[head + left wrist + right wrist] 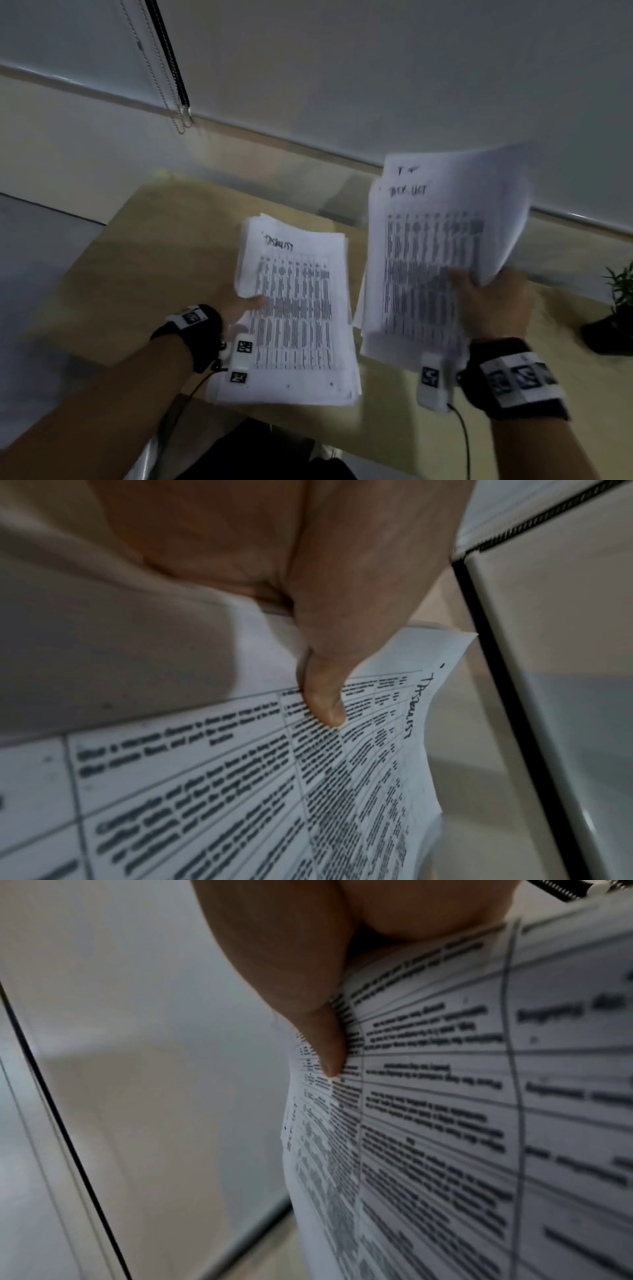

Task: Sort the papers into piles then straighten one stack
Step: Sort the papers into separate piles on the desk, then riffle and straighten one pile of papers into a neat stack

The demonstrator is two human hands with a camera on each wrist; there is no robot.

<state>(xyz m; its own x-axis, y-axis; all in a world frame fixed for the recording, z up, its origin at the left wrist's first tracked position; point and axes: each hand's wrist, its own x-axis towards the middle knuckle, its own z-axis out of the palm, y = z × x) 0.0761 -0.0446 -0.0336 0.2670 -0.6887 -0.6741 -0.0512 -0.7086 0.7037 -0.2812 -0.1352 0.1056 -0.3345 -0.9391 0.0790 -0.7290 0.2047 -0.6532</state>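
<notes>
Two stacks of printed task-list sheets are held above a light wooden table (144, 246). My left hand (239, 305) grips the left stack (298, 308) at its left edge, thumb (325, 702) pressed on the top sheet. My right hand (489, 301) holds the right stack (435, 246) raised and tilted, thumb (329, 1047) on the printed face and the sheets' right side curling back. The fingers under both stacks are hidden. Both stacks have uneven, fanned edges.
A small potted plant (613, 308) stands at the table's right end. A white wall with a roller blind and its bead chain (174, 113) runs behind the table. Bare tabletop lies left of the left stack.
</notes>
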